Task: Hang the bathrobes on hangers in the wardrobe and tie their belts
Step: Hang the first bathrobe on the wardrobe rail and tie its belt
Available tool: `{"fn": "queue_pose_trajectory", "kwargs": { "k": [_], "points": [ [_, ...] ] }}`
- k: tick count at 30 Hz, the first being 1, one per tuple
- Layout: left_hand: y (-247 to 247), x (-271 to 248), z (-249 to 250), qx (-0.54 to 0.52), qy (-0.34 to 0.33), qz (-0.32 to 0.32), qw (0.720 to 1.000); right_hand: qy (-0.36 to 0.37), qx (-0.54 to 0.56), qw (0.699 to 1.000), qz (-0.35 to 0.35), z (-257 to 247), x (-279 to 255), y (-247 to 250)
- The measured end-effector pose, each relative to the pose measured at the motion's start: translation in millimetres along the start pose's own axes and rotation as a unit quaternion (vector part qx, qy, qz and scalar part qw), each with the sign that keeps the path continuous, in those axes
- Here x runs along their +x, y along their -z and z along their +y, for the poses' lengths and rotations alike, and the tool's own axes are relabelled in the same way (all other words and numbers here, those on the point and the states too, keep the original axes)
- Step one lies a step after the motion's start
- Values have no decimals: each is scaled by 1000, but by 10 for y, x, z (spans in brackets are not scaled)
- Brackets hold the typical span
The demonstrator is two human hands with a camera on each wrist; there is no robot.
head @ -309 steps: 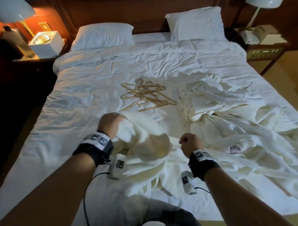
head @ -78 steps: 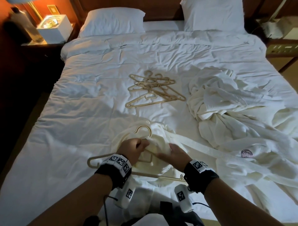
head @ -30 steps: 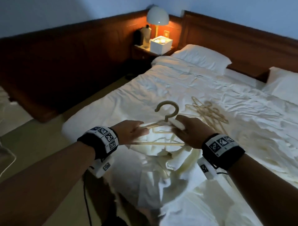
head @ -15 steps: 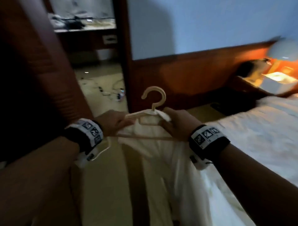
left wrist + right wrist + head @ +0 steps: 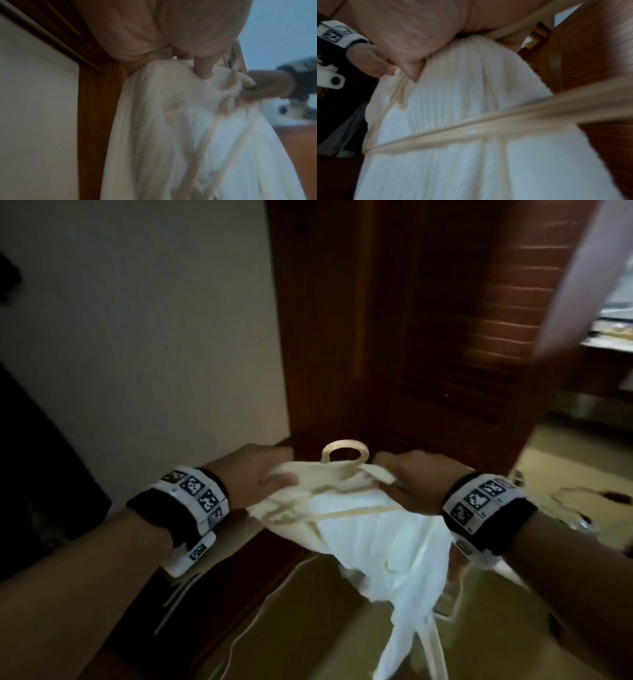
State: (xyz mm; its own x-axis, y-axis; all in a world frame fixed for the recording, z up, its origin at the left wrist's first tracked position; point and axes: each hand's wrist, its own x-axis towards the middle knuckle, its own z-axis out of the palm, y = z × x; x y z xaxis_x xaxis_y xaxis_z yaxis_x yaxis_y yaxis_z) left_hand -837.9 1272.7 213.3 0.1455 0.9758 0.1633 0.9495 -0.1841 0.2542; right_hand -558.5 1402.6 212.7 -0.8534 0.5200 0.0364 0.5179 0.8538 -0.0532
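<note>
**Bathrobe on its hanger, held in both hands before the wooden door**

While both hands hold it up, the white bathrobe [image 5: 370, 529] hangs from a pale hanger [image 5: 345, 455] in the near middle of the scene, its folds falling toward the floor [image 5: 308, 628]. The left hand [image 5: 255, 474] grips the robe's left shoulder, fingers curled into the cloth with the thumb pressed on top. The right hand [image 5: 416, 481] clutches the right shoulder the same way, fingers wrapped over cloth and hanger arm. Between them the hanger's hook stands upright. Its lower bar crosses the cloth from left to right. Just beyond stands a dark slatted wooden door [image 5: 445, 337]; a pale wall [image 5: 137, 337] lies to the far left. Both wrist views are blurred.
</note>
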Motion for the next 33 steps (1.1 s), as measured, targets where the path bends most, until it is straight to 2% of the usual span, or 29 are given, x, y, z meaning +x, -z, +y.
{"fn": "queue_pose_trajectory", "kwargs": {
  "k": [3,5,9,11,14,18,19,21,22,23,24,26,27,29,33],
  "points": [
    [148,315,-269,52,57,69,995,30,-31,996,73,224,714,197],
    [240,591,-524,59,119,119,984,39,-30,994,103,417,1168,415],
    [410,1073,-1004,31,288,193,937,41,8,984,171,855,1967,935],
    [578,1324,-1083,-1,334,216,917,41,22,979,200,1035,2386,1104],
    [846,1753,-922,-28,272,296,915,64,74,964,247,1146,3062,1316],
    [1196,2097,-776,-88,118,260,954,127,148,938,287,1047,3736,1671],
    [1350,2124,-894,-55,88,305,947,134,167,932,292,1032,3869,1750],
    [1752,2126,-1282,114,78,421,896,149,198,923,294,1007,4156,1885],
    [1974,2127,-1455,204,89,436,872,161,207,919,293,980,4299,1938],
    [2179,2149,-1616,261,120,402,870,173,210,917,291,938,4440,1986],
    [2349,2192,-1739,280,163,340,883,187,208,916,287,887,4573,2028],
    [2581,2302,-2023,262,226,205,916,209,200,915,281,783,4824,2120],
    [2664,2361,-2157,239,229,175,927,218,192,915,280,749,4944,2169],
    [2845,2471,-2383,229,211,199,929,235,177,914,280,725,5209,2296],
    [3405,2785,-2751,306,201,235,900,254,197,902,287,763,5724,2678]
  ]
}}
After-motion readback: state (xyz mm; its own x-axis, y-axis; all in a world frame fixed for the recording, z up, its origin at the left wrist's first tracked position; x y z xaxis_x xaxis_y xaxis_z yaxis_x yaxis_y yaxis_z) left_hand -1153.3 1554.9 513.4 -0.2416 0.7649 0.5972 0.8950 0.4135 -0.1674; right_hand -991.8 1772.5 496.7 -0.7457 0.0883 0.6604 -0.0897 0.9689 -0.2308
